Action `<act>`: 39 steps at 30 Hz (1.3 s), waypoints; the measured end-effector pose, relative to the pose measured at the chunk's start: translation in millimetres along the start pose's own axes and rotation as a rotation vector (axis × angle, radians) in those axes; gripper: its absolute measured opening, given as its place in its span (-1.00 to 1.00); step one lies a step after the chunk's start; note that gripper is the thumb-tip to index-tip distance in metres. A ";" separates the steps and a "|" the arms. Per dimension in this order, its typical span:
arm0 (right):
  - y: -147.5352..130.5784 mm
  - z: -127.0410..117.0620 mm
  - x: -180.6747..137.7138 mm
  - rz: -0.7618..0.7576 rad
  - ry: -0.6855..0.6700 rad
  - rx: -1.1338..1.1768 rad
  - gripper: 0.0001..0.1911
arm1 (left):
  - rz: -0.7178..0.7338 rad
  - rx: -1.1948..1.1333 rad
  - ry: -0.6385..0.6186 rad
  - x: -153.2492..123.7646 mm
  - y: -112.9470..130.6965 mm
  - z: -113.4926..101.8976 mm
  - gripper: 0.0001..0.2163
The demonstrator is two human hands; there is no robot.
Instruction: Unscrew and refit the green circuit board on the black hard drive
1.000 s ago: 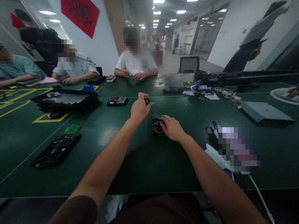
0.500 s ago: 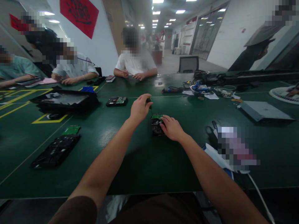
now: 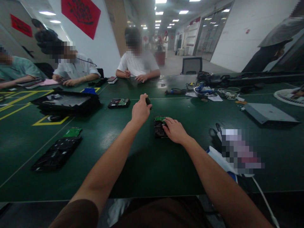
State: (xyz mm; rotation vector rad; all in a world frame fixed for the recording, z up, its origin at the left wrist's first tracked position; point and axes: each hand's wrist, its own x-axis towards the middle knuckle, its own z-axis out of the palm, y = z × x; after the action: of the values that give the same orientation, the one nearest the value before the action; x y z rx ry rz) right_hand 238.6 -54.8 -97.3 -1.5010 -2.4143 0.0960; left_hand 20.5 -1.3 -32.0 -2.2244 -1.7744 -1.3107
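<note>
My left hand [image 3: 140, 109] is closed around the dark handle of a screwdriver [image 3: 148, 102], whose thin shaft slants down toward the far end of a hard drive [image 3: 159, 129]. Whether the tip touches a screw is too small to tell. A green circuit board [image 3: 159, 118] shows at the drive's far end. My right hand [image 3: 175, 129] grips the drive's right side, thumb over its top and fingers covering part of the board. To the left lies another black hard drive [image 3: 57, 153], with a separate green circuit board [image 3: 72, 132] at its far end.
Another hard drive [image 3: 118, 103] lies farther back, near a black tray [image 3: 68, 103]. On the right are a grey metal case [image 3: 270, 113], a white cable [image 3: 263, 196] and tangled wires [image 3: 204, 88]. A person in white [image 3: 137, 65] sits opposite; others sit at the left.
My left hand has shifted slightly left with the screwdriver, which leans more. My right hand and the hard drive stay in place. A standing person at the right has moved.
</note>
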 end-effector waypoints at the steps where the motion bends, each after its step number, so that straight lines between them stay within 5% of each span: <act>1: -0.1 -0.1 0.0 0.001 -0.001 -0.001 -0.45 | -0.014 -0.018 0.004 -0.4 0.8 0.2 -0.55; 10: -0.6 0.2 -0.2 -0.001 0.008 -0.011 -0.46 | 0.089 -0.261 0.012 -2.8 3.8 6.6 -0.63; 16: -0.1 1.3 -0.5 -0.007 0.007 -0.020 -0.45 | 0.190 -0.159 0.018 -3.1 9.3 -3.1 -0.68; 27: 0.8 2.0 -0.4 -0.001 0.017 -0.008 -0.45 | 0.067 -0.047 -0.005 -3.5 8.4 -1.4 -0.54; 35: -0.4 0.0 -0.7 -0.003 0.013 -0.017 -0.45 | -0.011 -0.234 0.094 -0.3 4.4 1.6 -0.68; 39: -0.1 0.9 -0.7 -0.007 0.016 -0.013 -0.46 | 0.066 -0.381 0.027 -1.3 5.9 6.1 -0.74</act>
State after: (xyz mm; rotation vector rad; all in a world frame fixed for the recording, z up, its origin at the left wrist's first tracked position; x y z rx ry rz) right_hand 238.5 -55.4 -98.3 -1.4934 -2.4121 0.0671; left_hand 28.9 -1.5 -34.0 -2.4014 -1.5313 -1.7811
